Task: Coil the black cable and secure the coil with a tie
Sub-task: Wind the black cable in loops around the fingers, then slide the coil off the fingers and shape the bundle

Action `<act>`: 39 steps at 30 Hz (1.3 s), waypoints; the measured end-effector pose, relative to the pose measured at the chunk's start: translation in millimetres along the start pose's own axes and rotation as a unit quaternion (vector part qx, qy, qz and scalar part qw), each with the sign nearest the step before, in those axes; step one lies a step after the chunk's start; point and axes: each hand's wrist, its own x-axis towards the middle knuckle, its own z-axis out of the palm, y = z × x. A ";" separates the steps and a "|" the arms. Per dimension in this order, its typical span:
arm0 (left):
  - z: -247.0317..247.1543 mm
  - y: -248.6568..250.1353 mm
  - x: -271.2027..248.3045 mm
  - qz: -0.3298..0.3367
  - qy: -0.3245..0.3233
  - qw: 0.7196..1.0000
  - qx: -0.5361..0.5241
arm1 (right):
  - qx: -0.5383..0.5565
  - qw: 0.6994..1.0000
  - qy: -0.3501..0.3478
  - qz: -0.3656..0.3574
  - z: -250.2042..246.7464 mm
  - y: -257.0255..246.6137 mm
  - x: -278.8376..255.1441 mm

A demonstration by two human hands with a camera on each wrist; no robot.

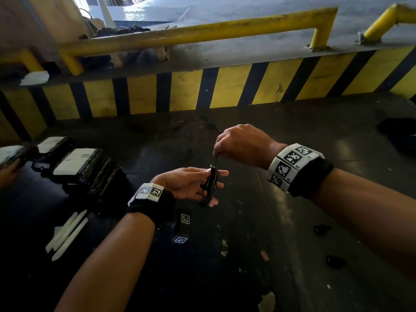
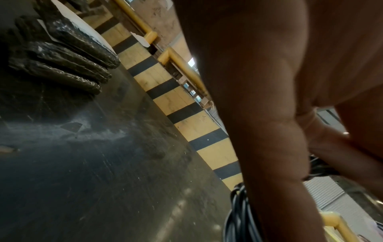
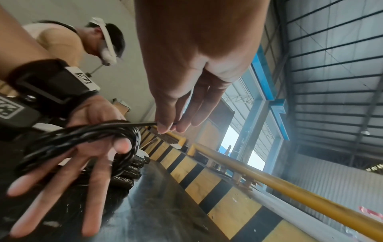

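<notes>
- While the left hand point(image 1: 189, 182) lies palm up with its fingers spread almost straight, a black cable point(image 1: 209, 185) sits wound round them as one flattened oval coil of several thin, glossy, round strands.
- From the right wrist view the coil crosses that palm near the finger bases, and the thumb tip presses against the strands; four fingers splay loosely below it.
- Above it, the right hand point(image 1: 242, 144) pinches a single thin black strand point(image 1: 215, 159) between thumb and fingertips, the other fingers hanging half curled; the strand runs taut from the pinch down to the top of the coil. Whether it is the cable's end or a tie, I cannot tell.
- Both hands hover over a dark, scuffed, faintly shiny floor point(image 1: 258, 131), well apart from it.
- Each wrist carries one black strap with white square-coded marker blocks point(image 1: 290, 163).
- Left of the hands lies a leaning row of crinkled black plastic-wrapped packs point(image 1: 90, 167), some with flat white labels; the exact count is unclear.
- Three slim white pointed strips point(image 1: 67, 233) lie side by side near the left forearm.
- Behind runs a low wall point(image 1: 225, 86) painted in yellow and black bands, topped by round yellow tubular railings point(image 1: 202, 32), chipped in places.
</notes>
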 end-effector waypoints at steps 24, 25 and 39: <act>0.7 0.9 0.5 0.049 -0.053 0.990 -0.122 | 0.521 0.826 -0.057 0.209 61.6 9.4 -24.2; 0.6 0.1 1.8 0.044 -0.053 0.990 -0.120 | 0.525 0.822 -0.070 0.209 62.9 9.3 -24.3; 16.1 -0.6 19.1 -0.024 0.060 0.995 -0.081 | 0.484 0.823 -0.144 0.259 77.8 10.1 -30.2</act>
